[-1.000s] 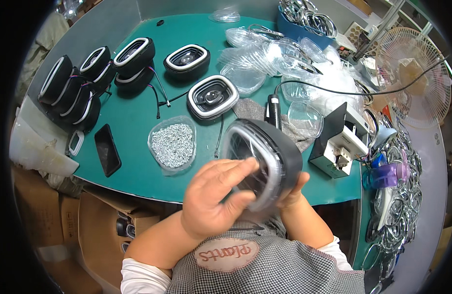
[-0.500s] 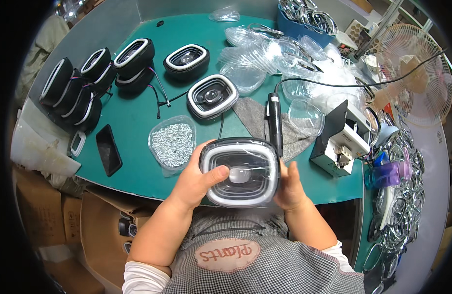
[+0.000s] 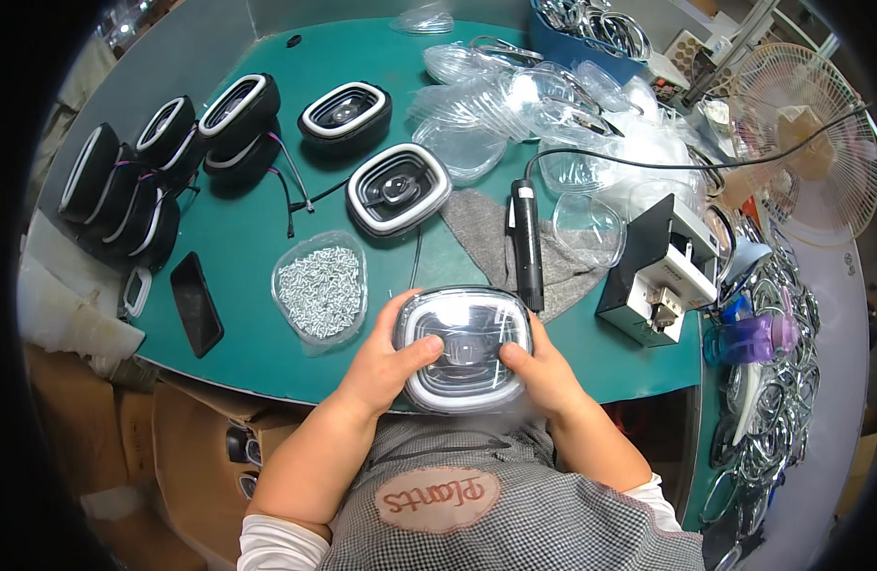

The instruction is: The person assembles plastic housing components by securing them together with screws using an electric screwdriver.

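Between my two hands, at the front edge of the bench, is a rounded black lamp [image 3: 465, 376] with a white ring and a clear, shiny lens cover over its face. My left hand [image 3: 386, 357] grips its left side, the thumb lying on the cover. From the right side my right hand [image 3: 545, 366] holds it too, its thumb also on the cover; the fingers underneath are hidden. Just beyond stands another lamp [image 3: 398, 188] with a cable. A black electric screwdriver [image 3: 525, 243] lies on a grey cloth [image 3: 476, 233] past my right hand.
Left of my hands are a clear tray of screws [image 3: 319, 290] and a phone [image 3: 197, 303]. Several lamps [image 3: 238, 107] stand stacked at the far left. Clear lens covers [image 3: 467, 143] pile up at the back. A power box [image 3: 659, 276], bottle [image 3: 748, 340] and fan [image 3: 795, 143] are to the right.
My right hand has closed onto the lamp's right side, its thumb now on the cover. The lamp has tilted, and its cover now catches the light. The view has shifted slightly.
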